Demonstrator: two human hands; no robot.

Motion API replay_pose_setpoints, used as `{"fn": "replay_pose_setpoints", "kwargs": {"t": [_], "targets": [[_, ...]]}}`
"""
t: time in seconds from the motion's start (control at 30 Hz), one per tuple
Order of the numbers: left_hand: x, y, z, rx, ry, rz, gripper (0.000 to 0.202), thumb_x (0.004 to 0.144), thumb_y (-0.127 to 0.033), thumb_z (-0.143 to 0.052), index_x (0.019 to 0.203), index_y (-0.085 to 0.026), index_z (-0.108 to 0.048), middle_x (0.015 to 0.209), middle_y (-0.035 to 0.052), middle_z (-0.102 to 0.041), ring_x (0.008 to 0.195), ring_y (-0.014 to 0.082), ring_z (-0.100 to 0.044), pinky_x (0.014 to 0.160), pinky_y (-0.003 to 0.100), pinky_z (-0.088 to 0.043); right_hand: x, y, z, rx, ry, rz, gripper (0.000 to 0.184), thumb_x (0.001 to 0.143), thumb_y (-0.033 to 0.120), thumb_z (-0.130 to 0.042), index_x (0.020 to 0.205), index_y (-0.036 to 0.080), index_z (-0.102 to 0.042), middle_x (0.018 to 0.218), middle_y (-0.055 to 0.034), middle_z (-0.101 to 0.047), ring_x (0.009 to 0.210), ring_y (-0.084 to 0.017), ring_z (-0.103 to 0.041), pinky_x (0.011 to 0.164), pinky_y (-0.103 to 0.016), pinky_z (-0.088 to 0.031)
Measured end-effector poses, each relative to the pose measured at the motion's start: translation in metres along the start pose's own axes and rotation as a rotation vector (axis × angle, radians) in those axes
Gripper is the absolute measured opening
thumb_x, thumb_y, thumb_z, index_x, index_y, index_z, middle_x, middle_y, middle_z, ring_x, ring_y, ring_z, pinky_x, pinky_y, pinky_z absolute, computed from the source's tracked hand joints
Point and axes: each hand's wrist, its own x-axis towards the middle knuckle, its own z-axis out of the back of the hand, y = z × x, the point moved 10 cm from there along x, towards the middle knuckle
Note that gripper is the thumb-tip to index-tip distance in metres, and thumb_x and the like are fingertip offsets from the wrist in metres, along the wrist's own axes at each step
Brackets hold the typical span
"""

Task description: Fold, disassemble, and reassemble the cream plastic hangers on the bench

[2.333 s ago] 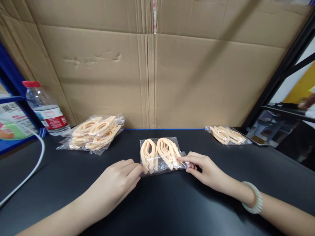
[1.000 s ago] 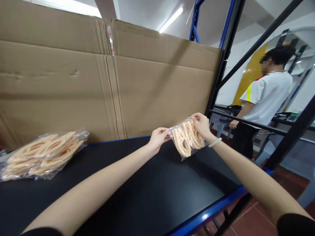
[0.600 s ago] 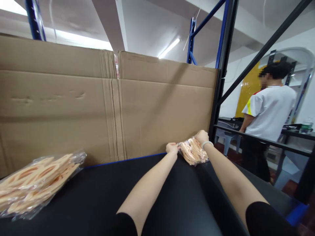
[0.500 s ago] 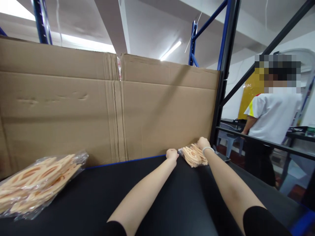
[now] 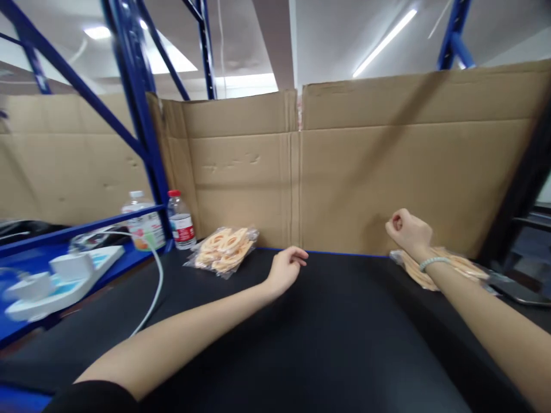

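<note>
My left hand hovers above the black table, its fingers loosely bent and apart with nothing between them. My right hand is raised near the cardboard, curled into a loose fist with a visible hollow and no object in it. Below and behind its wrist lies a clear plastic bag of pale, wood-coloured cut-out pieces, partly hidden by the forearm. To the left of my left hand, against the cardboard, rests another clear bag of similar pale cut-out pieces.
Cardboard panels line the table's back. At the left stand a red-capped bottle, a larger white-capped bottle, a blue rack post and a white power strip. A white cable runs onto the table.
The view has swung left, bringing bottles and power strip into sight and losing the other person. My right hand has come off the right-hand bag; my left hand has moved left, its fingers loosening.
</note>
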Motion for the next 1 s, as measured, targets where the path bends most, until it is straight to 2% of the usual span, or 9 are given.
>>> {"fn": "replay_pose_setpoints", "kwargs": {"t": [0.1, 0.23, 0.33, 0.4, 0.43, 0.53, 0.67, 0.8, 1.0], "targets": [[-0.007, -0.009, 0.092, 0.187, -0.169, -0.090, 0.036, 0.072, 0.004, -0.046, 0.089, -0.019, -0.067, 0.088, 0.0030, -0.069, 0.092, 0.0179, -0.066, 0.091, 0.030, -0.048, -0.035, 0.084, -0.031, 0.220, 0.101, 0.206, 0.008, 0.080, 0.023, -0.054, 0.086, 0.018, -0.058, 0.084, -0.0083, -0.063, 0.087, -0.023, -0.057, 0.064, -0.028, -0.032], [-0.012, -0.004, 0.197, 0.420, -0.355, -0.105, 0.025, 0.077, -0.003, -0.053, 0.089, -0.020, -0.067, 0.107, 0.0060, -0.066, 0.115, 0.0245, -0.055, 0.107, 0.038, -0.036, -0.078, 0.183, -0.083, 0.399, 0.339, 0.254, 0.015, 0.077, 0.020, -0.062, 0.092, 0.019, -0.060, 0.079, -0.0031, -0.063, 0.077, -0.017, -0.056, 0.061, -0.025, -0.034], [-0.018, 0.022, 0.256, 0.538, -0.493, -0.020, 0.023, 0.086, -0.010, -0.055, 0.106, -0.017, -0.063, 0.119, 0.0102, -0.061, 0.117, 0.0265, -0.053, 0.105, 0.045, -0.038, -0.104, 0.246, -0.126, 0.522, 0.569, 0.180, 0.021, 0.083, 0.021, -0.064, 0.102, 0.015, -0.059, 0.081, -0.0017, -0.062, 0.070, -0.013, -0.057, 0.063, -0.025, -0.043], [-0.024, 0.047, 0.284, 0.592, -0.552, 0.083, 0.027, 0.090, -0.022, -0.060, 0.116, -0.015, -0.058, 0.123, 0.0099, -0.058, 0.113, 0.0262, -0.056, 0.096, 0.049, -0.045, -0.120, 0.280, -0.152, 0.596, 0.728, 0.085, 0.023, 0.091, 0.030, -0.058, 0.107, 0.014, -0.058, 0.092, -0.0029, -0.062, 0.072, -0.013, -0.060, 0.065, -0.028, -0.051], [-0.026, 0.060, 0.295, 0.611, -0.571, 0.139, 0.030, 0.091, -0.028, -0.059, 0.119, -0.015, -0.057, 0.124, 0.0098, -0.058, 0.109, 0.0254, -0.058, 0.092, 0.048, -0.049, -0.129, 0.295, -0.163, 0.626, 0.811, 0.035, 0.024, 0.093, 0.032, -0.056, 0.108, 0.013, -0.058, 0.094, -0.0037, -0.063, 0.074, -0.013, -0.061, 0.065, -0.029, -0.053], [-0.028, 0.092, 0.314, 0.644, -0.557, 0.295, 0.032, 0.093, -0.033, -0.058, 0.120, -0.016, -0.057, 0.121, 0.0094, -0.059, 0.103, 0.0236, -0.061, 0.086, 0.044, -0.053, -0.152, 0.330, -0.187, 0.686, 1.024, -0.093, 0.025, 0.094, 0.033, -0.056, 0.110, 0.013, -0.059, 0.100, -0.0054, -0.064, 0.079, -0.014, -0.063, 0.068, -0.031, -0.056], [-0.018, 0.112, 0.311, 0.664, -0.449, 0.393, 0.032, 0.092, -0.033, -0.058, 0.119, -0.016, -0.057, 0.118, 0.0088, -0.060, 0.101, 0.0232, -0.062, 0.084, 0.042, -0.054, -0.172, 0.352, -0.204, 0.702, 1.151, -0.227, 0.027, 0.094, 0.032, -0.056, 0.114, 0.014, -0.058, 0.105, -0.0063, -0.063, 0.083, -0.016, -0.064, 0.070, -0.032, -0.056], [-0.010, 0.113, 0.300, 0.679, -0.400, 0.392, 0.031, 0.093, -0.034, -0.058, 0.118, -0.016, -0.058, 0.118, 0.0087, -0.060, 0.101, 0.0233, -0.062, 0.084, 0.043, -0.053, -0.185, 0.363, -0.215, 0.704, 1.210, -0.297, 0.029, 0.094, 0.034, -0.056, 0.114, 0.014, -0.058, 0.106, -0.0068, -0.062, 0.085, -0.016, -0.063, 0.072, -0.033, -0.056], [-0.008, 0.105, 0.293, 0.662, -0.431, 0.361, 0.032, 0.093, -0.033, -0.058, 0.120, -0.016, -0.057, 0.120, 0.0093, -0.060, 0.102, 0.0234, -0.061, 0.085, 0.044, -0.053, -0.191, 0.370, -0.217, 0.680, 1.207, -0.335, 0.027, 0.093, 0.033, -0.057, 0.112, 0.014, -0.058, 0.105, -0.0064, -0.063, 0.084, -0.016, -0.063, 0.071, -0.032, -0.056]]}}
